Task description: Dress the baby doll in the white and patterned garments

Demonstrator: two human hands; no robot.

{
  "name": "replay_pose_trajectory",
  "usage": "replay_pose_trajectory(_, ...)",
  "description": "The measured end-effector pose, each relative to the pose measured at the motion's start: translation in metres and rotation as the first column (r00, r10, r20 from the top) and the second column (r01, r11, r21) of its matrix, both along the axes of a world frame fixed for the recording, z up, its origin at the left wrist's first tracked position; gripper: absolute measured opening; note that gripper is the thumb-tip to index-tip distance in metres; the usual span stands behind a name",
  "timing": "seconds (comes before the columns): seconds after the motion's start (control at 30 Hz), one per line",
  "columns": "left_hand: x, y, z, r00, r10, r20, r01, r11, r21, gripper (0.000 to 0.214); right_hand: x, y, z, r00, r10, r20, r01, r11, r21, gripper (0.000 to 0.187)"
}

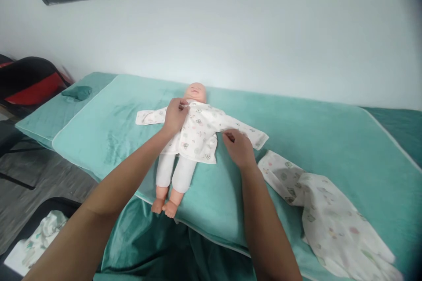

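Note:
A baby doll (pixel 195 92) lies on its back on the green bed cover, head toward the wall and bare feet toward me. It wears white trousers (pixel 182 174) and a white printed baby shirt (pixel 201 134) whose sleeves are spread out to both sides. My left hand (pixel 175 116) is closed in a pinch on the shirt's front edge near the neck. At the sleeve on the right, my right hand (pixel 238 145) pinches the lower edge by the armpit. The doll's hands are hidden inside the sleeves.
Another printed white garment (pixel 332 224) lies crumpled at the right of the green bed (pixel 296 127). A small pillow with a dark green hollow (pixel 77 93) sits at the left end. Black-and-red chairs (pixel 33 81) stand beyond it. Folded cloth (pixel 42 237) rests on a seat, lower left.

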State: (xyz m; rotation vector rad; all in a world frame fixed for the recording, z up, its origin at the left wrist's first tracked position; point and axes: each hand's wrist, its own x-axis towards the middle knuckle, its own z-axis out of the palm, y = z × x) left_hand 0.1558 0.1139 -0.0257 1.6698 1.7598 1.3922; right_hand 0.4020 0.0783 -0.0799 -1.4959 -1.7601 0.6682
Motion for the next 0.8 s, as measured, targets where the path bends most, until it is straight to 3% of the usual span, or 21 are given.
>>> replay_pose_trajectory(0.17,-0.036,-0.015,-0.019,0.926,0.069,-0.37,-0.023,0.992,0.126,0.031,0.005,0.011,-0.011,0.994,-0.051,-0.098,0.049,0.999,-0.023,0.024)
replay_pose_trajectory(0.27,-0.077,-0.028,-0.033,0.832,0.119,-0.541,-0.143,0.99,-0.003,0.043,0.004,0.013,-0.015,0.983,-0.063,-0.171,0.06,0.998,-0.024,0.023)
replay_pose_trajectory(0.33,-0.106,-0.037,-0.041,0.763,0.06,-0.643,-0.175,0.978,-0.117,0.048,0.004,0.015,-0.019,0.978,-0.061,-0.202,0.057,0.998,-0.026,0.023)
replay_pose_trajectory(0.47,-0.148,-0.048,-0.05,0.708,0.136,-0.693,-0.382,0.899,-0.213,0.054,0.006,0.018,-0.026,0.968,-0.041,-0.248,0.038,0.999,-0.015,0.024)
replay_pose_trajectory(0.67,-0.151,-0.055,-0.054,0.643,0.21,-0.737,-0.447,0.884,-0.138,0.045,0.003,0.015,-0.026,0.952,-0.014,-0.306,0.007,1.0,-0.026,0.028)
replay_pose_trajectory(0.8,-0.148,-0.06,-0.058,0.646,0.273,-0.712,-0.479,0.872,-0.101,0.048,0.001,0.013,-0.023,0.962,0.002,-0.272,-0.011,0.999,-0.032,0.028)
